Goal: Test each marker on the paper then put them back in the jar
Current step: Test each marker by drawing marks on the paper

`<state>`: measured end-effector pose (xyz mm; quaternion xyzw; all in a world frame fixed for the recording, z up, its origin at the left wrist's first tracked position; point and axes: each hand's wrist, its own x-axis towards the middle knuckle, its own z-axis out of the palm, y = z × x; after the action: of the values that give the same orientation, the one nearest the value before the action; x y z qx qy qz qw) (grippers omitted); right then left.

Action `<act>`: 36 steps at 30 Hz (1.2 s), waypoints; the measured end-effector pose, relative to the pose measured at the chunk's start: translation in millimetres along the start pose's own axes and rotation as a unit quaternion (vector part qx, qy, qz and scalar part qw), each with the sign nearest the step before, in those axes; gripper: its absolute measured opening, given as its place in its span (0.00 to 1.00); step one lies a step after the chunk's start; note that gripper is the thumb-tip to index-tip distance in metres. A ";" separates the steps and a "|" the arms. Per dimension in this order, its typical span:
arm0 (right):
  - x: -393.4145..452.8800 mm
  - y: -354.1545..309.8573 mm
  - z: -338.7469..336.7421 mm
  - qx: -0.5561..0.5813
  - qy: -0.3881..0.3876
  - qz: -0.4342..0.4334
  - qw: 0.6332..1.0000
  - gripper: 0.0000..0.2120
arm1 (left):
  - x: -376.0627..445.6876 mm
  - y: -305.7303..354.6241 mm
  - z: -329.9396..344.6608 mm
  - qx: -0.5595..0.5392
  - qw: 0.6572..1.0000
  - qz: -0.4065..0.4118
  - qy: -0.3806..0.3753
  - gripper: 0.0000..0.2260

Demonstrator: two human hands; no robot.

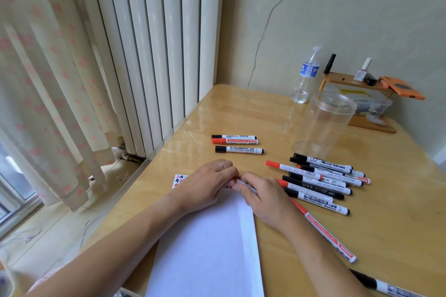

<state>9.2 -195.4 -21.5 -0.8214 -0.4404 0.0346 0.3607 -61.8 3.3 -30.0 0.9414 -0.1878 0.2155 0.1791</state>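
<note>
My right hand (263,198) grips the white barrel of a red marker (243,184) over the far end of the white paper (207,248). My left hand (210,183) pinches the marker's red cap end, so the two hands meet on it. Red and black scribbles (179,179) show on the paper's far left corner. An empty clear jar (323,125) stands upright beyond a pile of several red and black markers (321,181). Three capped markers (237,143) lie side by side behind my hands.
A long red marker (323,231) lies to the right of my right arm and a black one (386,286) near the table's front edge. At the back stand a water bottle (306,75) and a wooden rack (357,84) with small items. A radiator (154,43) borders the table's left side.
</note>
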 end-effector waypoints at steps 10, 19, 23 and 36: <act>4.8 5.6 -26.9 -0.054 0.065 0.032 0.996 0.02 | -3.7 -1.8 5.6 0.031 0.990 -0.122 0.065 0.15; 0.7 27.2 -59.3 -0.216 0.141 0.159 0.953 0.05 | 2.2 -6.5 5.7 0.048 0.993 -0.112 0.011 0.16; 1.2 28.4 -57.3 -0.240 0.113 0.217 0.939 0.06 | 6.6 -7.3 8.0 0.035 0.991 -0.128 0.021 0.10; 3.5 30.4 -45.8 -0.232 0.173 0.173 0.941 0.11 | 31.6 -7.7 3.8 -0.071 0.976 -0.202 0.041 0.06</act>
<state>49.7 -229.3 -5.8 -0.9393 -0.2181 -0.1489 0.2189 -30.8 -0.4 -20.2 0.9353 -0.0013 0.1994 0.2924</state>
